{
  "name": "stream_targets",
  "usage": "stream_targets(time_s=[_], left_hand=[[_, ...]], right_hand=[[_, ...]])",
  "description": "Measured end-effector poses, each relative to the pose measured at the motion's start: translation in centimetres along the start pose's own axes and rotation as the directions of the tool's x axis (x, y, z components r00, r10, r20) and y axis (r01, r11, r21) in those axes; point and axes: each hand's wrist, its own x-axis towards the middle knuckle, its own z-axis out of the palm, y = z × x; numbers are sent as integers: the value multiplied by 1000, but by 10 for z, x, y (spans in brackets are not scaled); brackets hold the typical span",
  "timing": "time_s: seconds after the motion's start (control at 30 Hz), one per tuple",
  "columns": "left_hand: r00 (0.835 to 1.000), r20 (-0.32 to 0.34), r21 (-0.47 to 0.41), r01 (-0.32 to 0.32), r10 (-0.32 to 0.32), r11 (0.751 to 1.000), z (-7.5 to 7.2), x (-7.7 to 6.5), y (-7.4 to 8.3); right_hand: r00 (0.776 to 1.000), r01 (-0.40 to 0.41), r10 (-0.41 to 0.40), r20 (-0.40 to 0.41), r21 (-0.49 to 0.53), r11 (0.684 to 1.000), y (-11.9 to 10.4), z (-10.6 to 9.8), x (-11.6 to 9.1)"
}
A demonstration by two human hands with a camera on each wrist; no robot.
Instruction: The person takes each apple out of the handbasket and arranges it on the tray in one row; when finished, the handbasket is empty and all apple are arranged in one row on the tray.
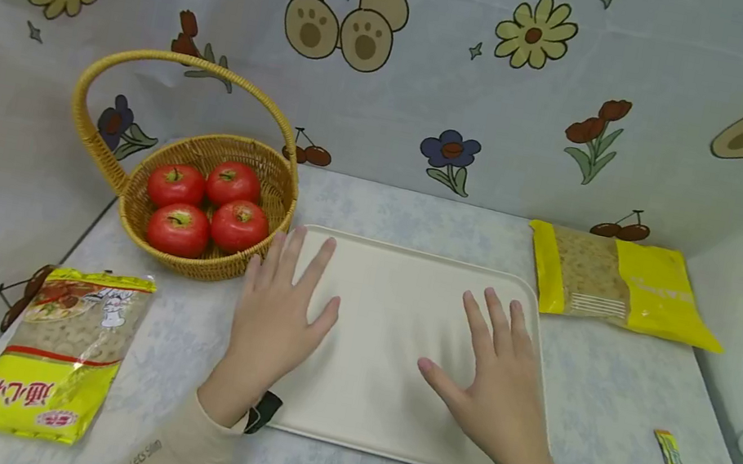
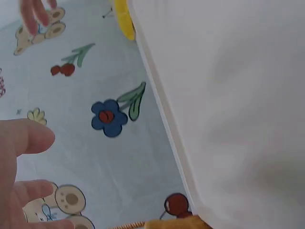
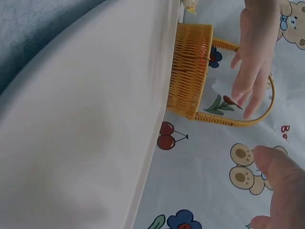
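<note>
Both hands hover over a white rectangular tray [image 1: 391, 335] with fingers spread, holding nothing. The left hand [image 1: 277, 319] is above the tray's left side, its fingertips overlapping the edge of a wicker basket [image 1: 216, 268] in the head view. Several red tomatoes [image 1: 179, 230] lie in that basket, which has a tall arched handle. Over the tray's right half is the right hand [image 1: 498, 379], thumb pointing inward. In the right wrist view the left hand [image 3: 255, 62] shows in front of the basket handle [image 3: 238, 122]. The tray's bare surface [image 2: 228, 95] fills much of the left wrist view.
A yellow bag of pasta [image 1: 59, 355] lies at the front left of the table. Another yellow bag [image 1: 612, 281] lies at the back right. A small yellow wrapped packet [image 1: 670, 453] is on the right side. Behind the table hangs a printed cloth [image 1: 391, 119].
</note>
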Motion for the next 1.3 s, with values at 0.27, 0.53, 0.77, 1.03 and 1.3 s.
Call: stream_targets(time_s=[0.27, 0.53, 0.77, 1.03, 1.3], left_hand=[[954, -223, -112, 177, -199, 978, -23, 16, -60], [895, -115, -236, 396, -431, 887, -35, 30, -110], [870, 30, -221, 485, -491, 846, -33, 39, -127], [833, 106, -175, 554, -544, 814, -34, 47, -140], [826, 157, -63, 555, -541, 830, -36, 53, -151]], right_hand=[[996, -79, 74, 41, 126, 989, 33, -10, -32], [967, -211, 187, 172, 139, 968, 66, -6, -65], [947, -256, 208, 245, 183, 949, 88, 4, -84], [907, -316, 227, 353, 216, 924, 98, 12, -95], [883, -367, 250, 398, 250, 896, 106, 20, -103]])
